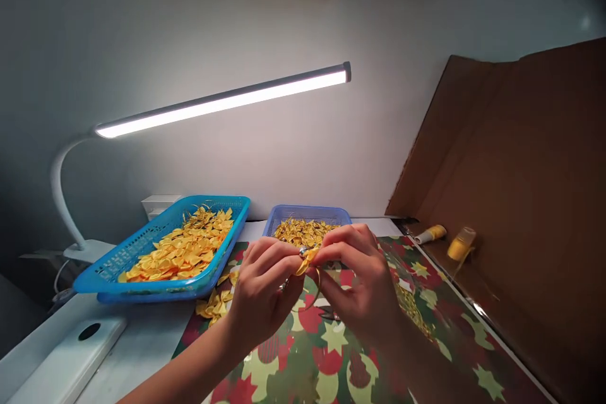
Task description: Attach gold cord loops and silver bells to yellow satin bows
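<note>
Over the patterned mat [331,366], my left hand [265,284] and my right hand [362,281] meet, fingertips pinched together. Between them is a small yellow ribbon bow [308,259], gripped from both sides. A thin gold cord [318,287] curves down from the bow below my fingers. Something small and silvery shows at my left fingertips, too small to name. Beside my left wrist, several loose yellow bows [215,306] lie on the mat. Gold cords [411,309] lie in a bunch beyond my right wrist, partly hidden by it.
A blue basket [225,287] of yellow bows stands at the left, a smaller purple basket [310,209] of corded bows behind my hands. A lit lamp [227,101] reaches overhead. Thread spools [460,245] and a cardboard sheet [516,202] are right; a white case [71,353] lies front left.
</note>
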Tool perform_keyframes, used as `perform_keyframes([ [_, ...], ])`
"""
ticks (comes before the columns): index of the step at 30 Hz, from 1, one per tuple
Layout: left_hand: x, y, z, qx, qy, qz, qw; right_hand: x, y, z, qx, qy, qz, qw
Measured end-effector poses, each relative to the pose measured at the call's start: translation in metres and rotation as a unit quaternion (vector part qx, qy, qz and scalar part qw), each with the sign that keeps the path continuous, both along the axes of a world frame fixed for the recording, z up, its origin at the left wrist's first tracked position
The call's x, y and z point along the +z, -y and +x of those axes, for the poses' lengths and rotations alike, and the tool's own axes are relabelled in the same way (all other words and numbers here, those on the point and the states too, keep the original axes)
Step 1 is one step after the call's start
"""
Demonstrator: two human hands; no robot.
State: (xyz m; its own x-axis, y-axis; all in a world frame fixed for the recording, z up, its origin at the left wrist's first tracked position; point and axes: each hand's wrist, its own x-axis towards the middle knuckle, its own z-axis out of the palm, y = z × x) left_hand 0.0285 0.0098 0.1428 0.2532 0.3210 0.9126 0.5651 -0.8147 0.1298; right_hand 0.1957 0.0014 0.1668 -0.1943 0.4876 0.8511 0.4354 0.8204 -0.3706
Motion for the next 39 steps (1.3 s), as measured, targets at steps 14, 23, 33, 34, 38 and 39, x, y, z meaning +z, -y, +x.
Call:
perform_keyframes([
  [14,-0.020,-0.030,-0.007,0.020,-0.059,-0.068,0.996,-0.031,-0.041,0.002,-0.038,0.071,-0.032,0.996],
  [23,-0.023,-0.028,-0.007,-0.033,-0.007,-0.174,0.984,-0.035,-0.040,0.001,0.001,0.096,-0.123,0.988],
  [33,-0.033,-0.032,-0.011,-0.122,0.046,-0.411,0.902,-0.037,-0.052,0.004,0.158,-0.026,-0.426,0.890],
  [34,-0.034,-0.032,-0.012,-0.125,0.055,-0.428,0.893,-0.037,-0.053,0.005,0.153,-0.025,-0.433,0.888],
  [38,-0.039,-0.034,-0.012,-0.139,0.103,-0.511,0.842,-0.035,-0.054,0.007,0.121,-0.009,-0.441,0.889],
  [39,-0.039,-0.034,-0.012,-0.137,0.114,-0.543,0.820,-0.033,-0.054,0.007,0.120,-0.002,-0.450,0.885],
])
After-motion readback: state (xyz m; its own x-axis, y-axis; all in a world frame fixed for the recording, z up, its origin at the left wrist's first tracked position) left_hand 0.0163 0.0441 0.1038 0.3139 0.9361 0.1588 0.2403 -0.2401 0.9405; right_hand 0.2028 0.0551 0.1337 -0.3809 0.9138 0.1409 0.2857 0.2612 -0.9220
